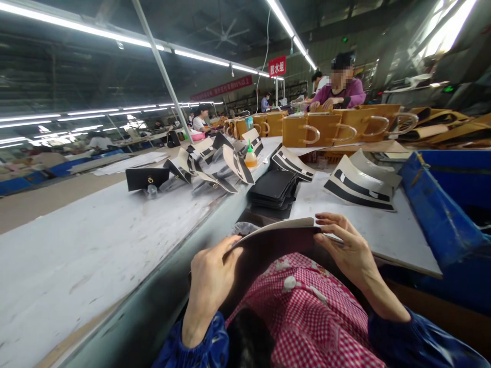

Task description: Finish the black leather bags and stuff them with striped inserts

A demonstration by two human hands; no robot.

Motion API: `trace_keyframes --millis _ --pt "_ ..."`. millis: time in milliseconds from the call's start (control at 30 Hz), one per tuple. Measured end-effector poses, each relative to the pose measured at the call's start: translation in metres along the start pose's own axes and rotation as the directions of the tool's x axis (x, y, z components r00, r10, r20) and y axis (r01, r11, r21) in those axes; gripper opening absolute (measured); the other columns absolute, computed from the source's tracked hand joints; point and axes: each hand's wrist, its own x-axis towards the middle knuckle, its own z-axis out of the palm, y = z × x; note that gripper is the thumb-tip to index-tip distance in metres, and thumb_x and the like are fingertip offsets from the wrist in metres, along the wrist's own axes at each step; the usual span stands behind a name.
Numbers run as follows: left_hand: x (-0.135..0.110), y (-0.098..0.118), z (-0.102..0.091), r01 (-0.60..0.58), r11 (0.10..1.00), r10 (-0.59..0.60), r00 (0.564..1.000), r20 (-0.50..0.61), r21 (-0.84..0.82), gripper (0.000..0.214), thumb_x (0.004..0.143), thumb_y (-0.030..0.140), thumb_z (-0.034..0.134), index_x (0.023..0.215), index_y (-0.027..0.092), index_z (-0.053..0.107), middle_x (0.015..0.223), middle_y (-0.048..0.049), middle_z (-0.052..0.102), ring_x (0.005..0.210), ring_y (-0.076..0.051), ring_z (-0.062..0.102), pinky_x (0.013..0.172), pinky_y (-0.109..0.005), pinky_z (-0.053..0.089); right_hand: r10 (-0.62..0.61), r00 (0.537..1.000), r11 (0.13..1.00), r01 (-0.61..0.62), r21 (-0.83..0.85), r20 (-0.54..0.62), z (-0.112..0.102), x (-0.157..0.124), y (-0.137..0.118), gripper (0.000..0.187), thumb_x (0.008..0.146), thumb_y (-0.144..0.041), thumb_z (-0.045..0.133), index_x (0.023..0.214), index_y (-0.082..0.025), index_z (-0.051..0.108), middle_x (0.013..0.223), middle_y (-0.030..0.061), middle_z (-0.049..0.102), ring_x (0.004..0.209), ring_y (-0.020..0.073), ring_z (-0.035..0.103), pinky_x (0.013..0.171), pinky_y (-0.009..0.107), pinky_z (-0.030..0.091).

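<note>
Between my two hands, above my lap, is a curved dark leather panel (268, 245) with a pale layer along its top edge. My left hand (215, 278) grips the panel's left end, thumb on the near face. At the opposite end, my right hand (345, 248) pinches the corner, its upper fingers spread behind the edge. Just beyond the panel sits a stack of black pieces (273, 188). Pale curved panels with black strips (358, 186) rest on the right-hand board.
A glue bottle (250, 157) with a green tip stands among more curved panels. A black bag piece (147, 179) lies on the long white table (88, 240). Brown bags (314, 130) line the back. A blue bin (441, 204) is at right. A co-worker (341, 89) sits beyond.
</note>
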Motion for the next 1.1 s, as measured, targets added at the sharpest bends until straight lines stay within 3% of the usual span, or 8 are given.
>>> trace_keyframes --millis 100,267,433,733,900,1100 --pt "-0.003 0.005 -0.003 -0.078 0.995 0.077 0.997 -0.016 -0.058 0.022 0.088 0.024 0.061 0.104 0.025 0.076 0.097 -0.0013 0.080 0.089 -0.023 0.077 0.081 -0.031 0.058 0.170 0.985 0.970 -0.173 0.170 0.034 0.005 0.005 0.000 0.031 0.083 -0.050 0.070 0.075 -0.020 0.071 0.105 0.0095 0.070 0.088 0.0203 0.067 0.074 0.032 0.057" --pt "-0.007 0.020 -0.012 -0.166 0.973 0.158 0.986 -0.060 -0.160 0.021 0.087 0.020 0.065 0.104 0.022 0.077 0.099 -0.0029 0.080 0.085 -0.021 0.077 0.080 -0.027 0.061 0.407 0.913 0.826 -0.376 0.420 0.019 0.002 0.017 -0.017 0.034 0.068 -0.051 0.082 0.070 -0.020 0.069 0.073 0.0011 0.066 0.060 0.0126 0.057 0.055 0.025 0.050" --pt "-0.008 0.031 -0.022 -0.270 0.923 0.264 0.963 -0.059 -0.276 0.024 0.087 0.014 0.067 0.107 0.019 0.078 0.102 -0.0036 0.079 0.087 -0.019 0.077 0.080 -0.021 0.060 0.548 0.836 0.704 -0.446 0.553 -0.022 0.001 0.030 -0.031 0.038 0.052 -0.043 0.093 0.062 -0.019 0.065 0.067 -0.0004 0.064 0.059 0.0113 0.055 0.054 0.022 0.048" --pt "-0.007 0.023 -0.017 -0.241 0.883 0.254 0.967 -0.023 -0.402 0.022 0.089 0.016 0.066 0.107 0.021 0.078 0.094 -0.0039 0.080 0.083 -0.019 0.077 0.069 -0.021 0.060 0.553 0.833 0.673 -0.464 0.576 0.025 0.001 0.033 -0.030 0.031 0.058 -0.037 0.090 0.064 -0.019 0.067 0.066 0.0008 0.063 0.058 0.0119 0.054 0.052 0.023 0.045" --pt "-0.002 0.017 -0.007 -0.199 0.889 0.203 0.979 -0.036 -0.413 0.021 0.088 0.018 0.067 0.106 0.022 0.078 0.095 -0.0034 0.080 0.079 -0.019 0.076 0.069 -0.023 0.060 0.518 0.853 0.745 -0.408 0.527 -0.071 -0.003 0.028 -0.038 0.028 0.061 -0.037 0.089 0.067 -0.019 0.068 0.072 0.0013 0.066 0.063 0.0128 0.056 0.056 0.024 0.047" --pt "0.003 0.027 0.004 -0.127 0.920 0.126 0.992 -0.027 -0.371 0.021 0.085 0.014 0.069 0.102 0.023 0.079 0.098 -0.0020 0.080 0.085 -0.021 0.077 0.077 -0.027 0.062 0.362 0.921 0.869 -0.279 0.408 -0.142 -0.006 0.020 -0.043 0.019 0.071 -0.035 0.084 0.072 -0.022 0.070 0.081 0.0019 0.067 0.071 0.0144 0.059 0.065 0.026 0.049"
